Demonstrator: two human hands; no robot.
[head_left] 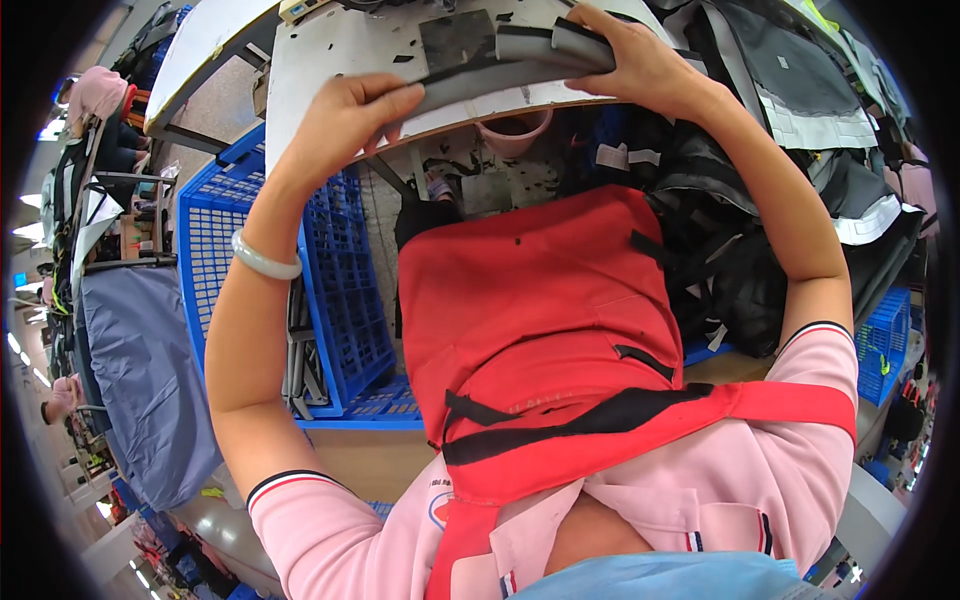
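Observation:
A long grey strip of fabric with black edging [485, 82] stretches between my hands over the front edge of the white worktable. My left hand [362, 108] is closed on its left end, thumb and fingers pinched together. At the other end my right hand [640, 62] grips the strip where it is folded into layers, with the thumb below and fingers above. Part of the layered end is hidden behind my right fingers. Under the strip a dark grey square patch [458, 42] lies on the tabletop, with small black scraps around it.
Blue plastic crates [345, 290] stand left of my lap, grey pieces inside. A pink bucket [515, 132] sits beneath the white worktable [310, 60]. Black and grey fabric pieces [725, 230] are heaped on the right. My red apron [540, 290] covers my lap. Other people sit far left.

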